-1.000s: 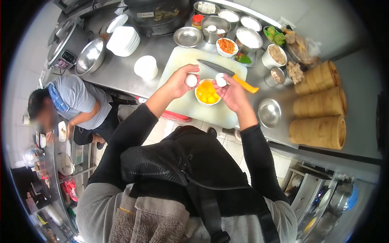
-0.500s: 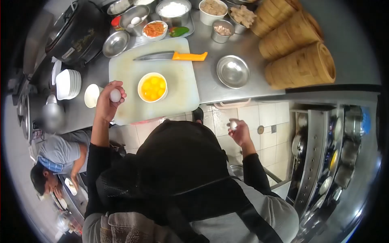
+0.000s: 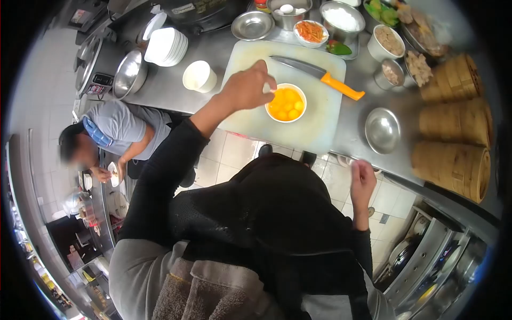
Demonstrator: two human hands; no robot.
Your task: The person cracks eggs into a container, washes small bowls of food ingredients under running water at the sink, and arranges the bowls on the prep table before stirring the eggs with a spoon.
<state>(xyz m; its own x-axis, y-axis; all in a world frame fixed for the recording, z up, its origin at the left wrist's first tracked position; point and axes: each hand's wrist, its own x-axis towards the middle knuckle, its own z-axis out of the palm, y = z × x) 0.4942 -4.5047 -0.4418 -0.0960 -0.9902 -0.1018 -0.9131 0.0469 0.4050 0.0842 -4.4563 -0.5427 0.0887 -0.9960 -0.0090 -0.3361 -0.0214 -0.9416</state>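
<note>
My left hand reaches over the cutting board, its fingers bent together at the left rim of a white bowl. Several yellow egg yolks fill that bowl. Whatever these fingers hold is hidden behind them; no egg shows. Off the counter's front edge, my right hand is raised with curled fingers, and its contents cannot be made out. Behind the bowl lies a knife with an orange handle. A white paper cup stands left of the board, near my left wrist.
Stacked white dishes and a steel bowl are at the left. Bamboo steamers and a shallow metal bowl stand right. Along the back are a bowl of eggs and shredded carrot. A co-worker bends at the left.
My left hand has moved from beside the board to the yolk bowl's rim, and its egg no longer shows. The white thing in my right hand is hidden now. The view has turned.
</note>
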